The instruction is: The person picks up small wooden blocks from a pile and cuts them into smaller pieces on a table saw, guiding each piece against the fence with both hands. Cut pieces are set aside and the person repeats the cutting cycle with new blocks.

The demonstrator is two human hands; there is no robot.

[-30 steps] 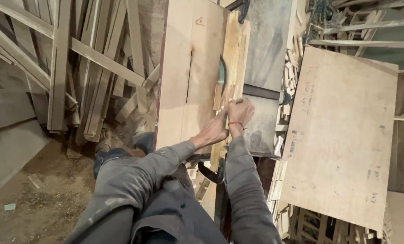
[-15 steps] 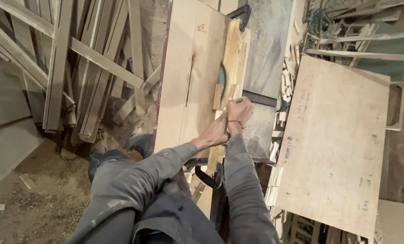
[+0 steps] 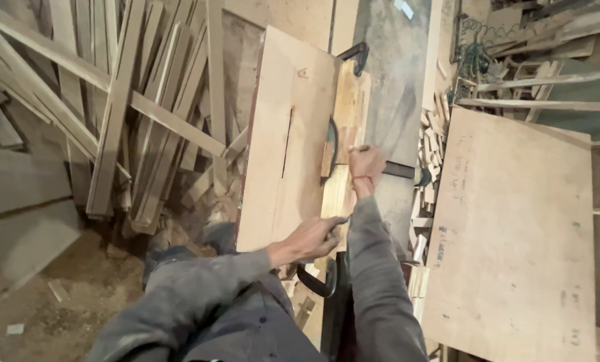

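Narrow pale wood strip [image 3: 339,194] lies lengthwise on saw worktop [image 3: 280,167], at 3 o'clock of dark blade slot [image 3: 287,142], beside half-round blade guard [image 3: 329,149].

Right hand [image 3: 366,164] fisted on strip's far end; left hand [image 3: 311,238] pinches near end at 6 o'clock.

Risk, my read: right knuckles near guard, slip puts fingers at blade; thin strip could bind, kick back.

Worktop smooth ply, dusty. Rough offcut planks [image 3: 112,121] piled at 9 o'clock; large flat plywood sheet [image 3: 514,234] at 3 o'clock.

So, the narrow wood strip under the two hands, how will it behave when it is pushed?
The wood strip looks thin and flat, so it probably slides easily and will not roll. Being long and narrow, it may flex slightly. The right hand presses it near the saw blade.
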